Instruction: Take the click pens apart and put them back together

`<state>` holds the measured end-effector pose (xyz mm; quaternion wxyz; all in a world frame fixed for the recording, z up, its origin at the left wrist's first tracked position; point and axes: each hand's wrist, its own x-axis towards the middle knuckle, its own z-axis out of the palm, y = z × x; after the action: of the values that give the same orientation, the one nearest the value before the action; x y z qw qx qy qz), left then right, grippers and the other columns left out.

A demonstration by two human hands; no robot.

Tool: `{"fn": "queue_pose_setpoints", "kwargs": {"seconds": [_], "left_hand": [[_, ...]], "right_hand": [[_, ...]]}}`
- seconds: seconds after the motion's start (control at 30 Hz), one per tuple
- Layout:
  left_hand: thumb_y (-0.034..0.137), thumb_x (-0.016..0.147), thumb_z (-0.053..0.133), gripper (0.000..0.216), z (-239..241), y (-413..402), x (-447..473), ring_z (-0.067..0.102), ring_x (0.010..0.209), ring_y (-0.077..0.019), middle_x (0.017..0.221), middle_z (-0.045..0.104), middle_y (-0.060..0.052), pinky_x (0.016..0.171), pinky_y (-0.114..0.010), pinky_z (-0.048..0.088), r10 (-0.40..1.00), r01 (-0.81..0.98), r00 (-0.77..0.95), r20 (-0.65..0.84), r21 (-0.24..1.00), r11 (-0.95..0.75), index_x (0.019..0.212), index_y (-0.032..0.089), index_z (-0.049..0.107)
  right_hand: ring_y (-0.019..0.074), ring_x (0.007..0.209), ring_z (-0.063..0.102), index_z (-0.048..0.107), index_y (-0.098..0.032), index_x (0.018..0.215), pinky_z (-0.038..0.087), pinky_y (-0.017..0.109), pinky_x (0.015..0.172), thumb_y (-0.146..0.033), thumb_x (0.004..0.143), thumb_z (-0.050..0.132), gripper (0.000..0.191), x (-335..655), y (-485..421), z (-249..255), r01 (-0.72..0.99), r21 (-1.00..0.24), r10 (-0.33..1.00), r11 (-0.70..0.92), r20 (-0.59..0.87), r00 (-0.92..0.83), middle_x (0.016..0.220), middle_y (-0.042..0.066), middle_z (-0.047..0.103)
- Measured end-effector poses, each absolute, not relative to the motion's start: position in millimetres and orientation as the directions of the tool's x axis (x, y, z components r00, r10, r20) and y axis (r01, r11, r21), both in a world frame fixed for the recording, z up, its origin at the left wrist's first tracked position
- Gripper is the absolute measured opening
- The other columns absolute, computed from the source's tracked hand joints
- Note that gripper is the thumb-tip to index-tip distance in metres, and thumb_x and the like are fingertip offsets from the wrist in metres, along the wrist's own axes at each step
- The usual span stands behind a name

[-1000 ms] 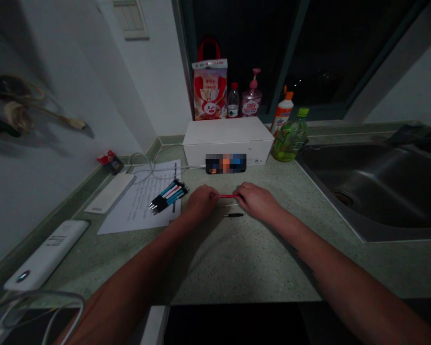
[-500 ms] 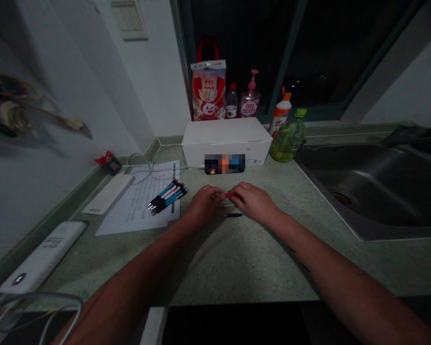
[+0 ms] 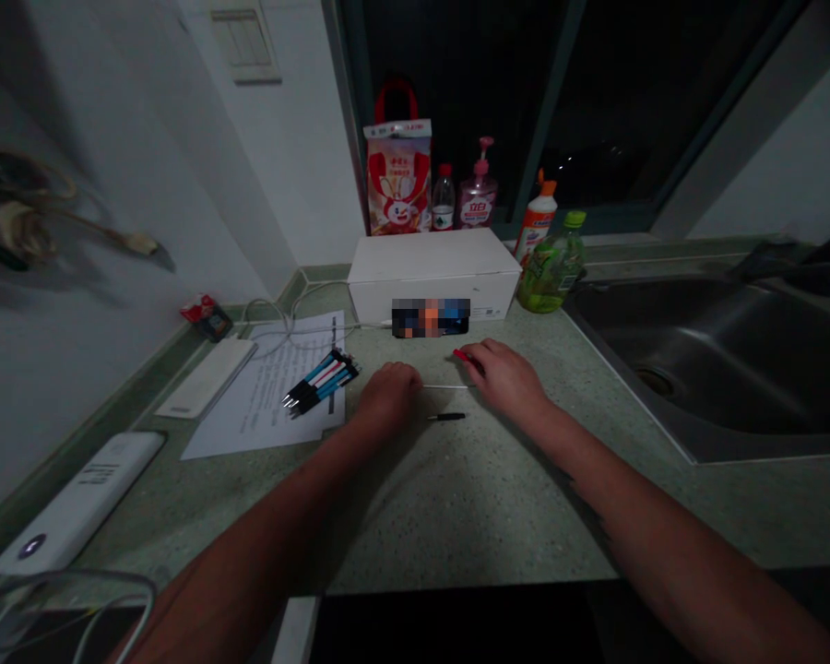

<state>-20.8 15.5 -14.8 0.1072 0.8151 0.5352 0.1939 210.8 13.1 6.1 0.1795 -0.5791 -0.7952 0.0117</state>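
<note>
Well behind the front edge of the table, the left hand pinches a thin white rod by its end; the right hand curls its fingers around a slim red tube. Light pressure should avoid bending the rod.

Can see a white box with a phone at its front. Also a green-capped bottle beside a sink.
</note>
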Motion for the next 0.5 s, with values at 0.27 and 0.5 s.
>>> {"fn": "queue_pose_setpoints", "kwargs": {"seconds": [0.27,0.5], "left_hand": [[0.021,0.102,0.049,0.027,1,17,-28,0.061,0.104,-0.0267,0.105,0.074,-0.009,0.099,-0.041,0.047,0.923,0.824,0.239,0.303,0.439,-0.358,0.102,0.021,0.076],[0.014,0.099,0.054,0.027,-9,17,-28,0.063,0.102,-0.0278,0.101,0.075,-0.009,0.096,-0.042,0.047,0.878,0.809,0.344,0.334,0.369,-0.457,0.101,0.023,0.079]], "right_hand": [[0.0238,0.093,0.068,0.075,-0.023,0.126,0.045,0.032,0.074,-0.033,0.110,0.046,0.034,211,13,7,0.947,-0.176,0.954,0.268,0.184,-0.235,0.114,0.010,0.070],[0.0228,0.100,0.068,0.076,-0.023,0.125,0.049,0.032,0.085,-0.028,0.108,0.051,0.030,204,9,8,0.893,-0.201,0.912,0.403,0.174,-0.373,0.116,0.010,0.072]]}}
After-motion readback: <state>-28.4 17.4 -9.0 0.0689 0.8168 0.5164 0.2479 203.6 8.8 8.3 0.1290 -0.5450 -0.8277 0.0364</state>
